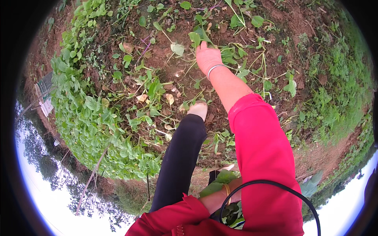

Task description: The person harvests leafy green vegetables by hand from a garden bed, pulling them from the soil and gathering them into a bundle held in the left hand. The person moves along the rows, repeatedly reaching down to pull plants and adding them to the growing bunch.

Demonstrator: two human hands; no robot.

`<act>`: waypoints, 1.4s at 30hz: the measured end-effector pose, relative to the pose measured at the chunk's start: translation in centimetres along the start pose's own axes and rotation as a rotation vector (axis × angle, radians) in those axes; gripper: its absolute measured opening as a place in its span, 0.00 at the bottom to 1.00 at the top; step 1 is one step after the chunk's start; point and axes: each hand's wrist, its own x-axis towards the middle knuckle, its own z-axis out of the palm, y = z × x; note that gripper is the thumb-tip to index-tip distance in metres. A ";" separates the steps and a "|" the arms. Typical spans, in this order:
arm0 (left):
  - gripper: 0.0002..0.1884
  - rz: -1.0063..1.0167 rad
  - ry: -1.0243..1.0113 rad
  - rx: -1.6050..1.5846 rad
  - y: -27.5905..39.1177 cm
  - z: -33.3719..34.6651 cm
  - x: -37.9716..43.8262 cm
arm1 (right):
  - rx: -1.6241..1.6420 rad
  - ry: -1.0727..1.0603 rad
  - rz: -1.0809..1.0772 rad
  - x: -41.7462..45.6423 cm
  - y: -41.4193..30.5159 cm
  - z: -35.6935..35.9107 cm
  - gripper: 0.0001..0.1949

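My right hand, with a silver bangle at the wrist, reaches down to the low leafy greens. Its index finger touches the base of some broad green leaves; the other fingertips are hidden, so a grip on a stem cannot be made out. To its left a pale, upturned leaf lies over the soil. My left forearm, with a gold bangle, crosses beneath my right sleeve, which hides the left hand. Large green leaves show beside that forearm, and darker leaves hang below it.
A dense row of leafy greens runs along the left, near wooden sticks. Feathery green plants grow at the right. My bare foot is on the soil among uprooted-looking stems and withered leaves. A black cable loops across my right sleeve.
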 end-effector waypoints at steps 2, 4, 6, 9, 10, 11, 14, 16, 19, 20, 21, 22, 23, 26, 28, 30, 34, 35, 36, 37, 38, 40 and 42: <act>0.37 -0.027 0.008 -0.003 0.2 -0.4 -0.2 | -0.023 -0.082 0.100 -0.4 0.5 0.5 0.15; 0.37 -0.049 0.013 -0.006 0.5 -0.6 -0.4 | 0.077 -0.232 0.090 -1.0 1.2 0.4 0.13; 0.37 -0.058 0.006 -0.006 0.8 -0.5 -0.4 | 0.243 -0.251 0.128 -2.1 1.8 0.3 0.11; 0.37 -0.063 -0.016 -0.002 0.9 -0.4 -0.4 | 0.417 -0.325 0.104 -3.9 1.5 -0.4 0.10; 0.37 -0.068 -0.012 -0.010 1.0 -0.5 -0.6 | 0.524 -0.327 -0.043 -5.0 1.1 -0.5 0.11; 0.37 -0.072 -0.002 -0.021 1.1 -0.4 -0.7 | 0.610 -0.255 -0.067 -6.2 1.2 -0.6 0.12; 0.37 -0.121 0.018 -0.005 3.3 -0.8 -1.2 | 0.667 -0.015 0.135 -8.8 6.0 -1.9 0.12; 0.37 -0.243 -0.033 0.085 5.7 -1.4 -1.3 | 0.427 0.428 0.266 -10.3 12.6 -0.4 0.09; 0.37 -0.258 -0.041 0.056 4.6 -0.9 -1.2 | 0.068 0.362 0.682 -13.4 21.4 1.6 0.09; 0.37 -0.282 -0.043 0.091 4.8 -0.9 -1.1 | 0.058 0.222 0.856 -14.4 22.8 2.3 0.12; 0.37 -0.305 -0.053 0.132 5.3 -1.0 -1.0 | 0.053 0.184 1.010 -15.3 24.0 3.4 0.14; 0.37 -0.327 -0.051 0.171 5.7 -1.0 -0.9 | 0.167 0.188 1.094 -15.6 24.7 4.1 0.14; 0.37 -0.319 -0.065 0.171 5.9 -1.0 -0.9 | 0.282 0.192 1.176 -15.7 25.2 4.9 0.14; 0.36 -0.222 -0.019 0.172 4.5 -0.6 -1.2 | 0.318 -0.030 1.096 -14.7 24.4 3.4 0.16; 0.36 -0.246 -0.026 0.163 3.6 -0.3 -1.3 | 0.251 -0.053 0.937 -14.9 27.2 4.3 0.16; 0.36 -0.271 -0.065 0.148 3.9 -0.4 -1.0 | 0.515 -0.016 0.928 -15.5 28.8 5.0 0.15; 0.32 -0.333 -0.050 0.123 5.5 -1.0 -1.2 | 1.374 0.117 0.751 -16.1 21.5 1.8 0.13; 0.29 -0.349 -0.041 0.131 5.7 -0.9 -1.1 | 1.433 0.250 0.640 -16.0 20.4 1.3 0.13; 0.31 -0.345 -0.047 0.150 5.8 -1.1 -1.1 | 1.492 0.393 0.628 -15.3 19.8 1.2 0.13; 0.33 -0.343 -0.048 0.166 6.0 -1.2 -1.2 | 1.550 0.533 0.611 -14.5 19.0 1.1 0.13; 0.36 -0.340 -0.038 0.190 6.4 -1.5 -1.4 | 1.572 0.614 0.599 -13.0 17.7 0.8 0.11; 0.37 -0.257 -0.061 0.169 5.1 -1.2 -0.9 | 1.225 0.543 0.756 -10.5 18.5 2.0 0.16; 0.38 -0.163 -0.007 0.168 2.9 -0.8 -0.7 | 0.944 0.441 0.873 -7.3 16.8 2.9 0.20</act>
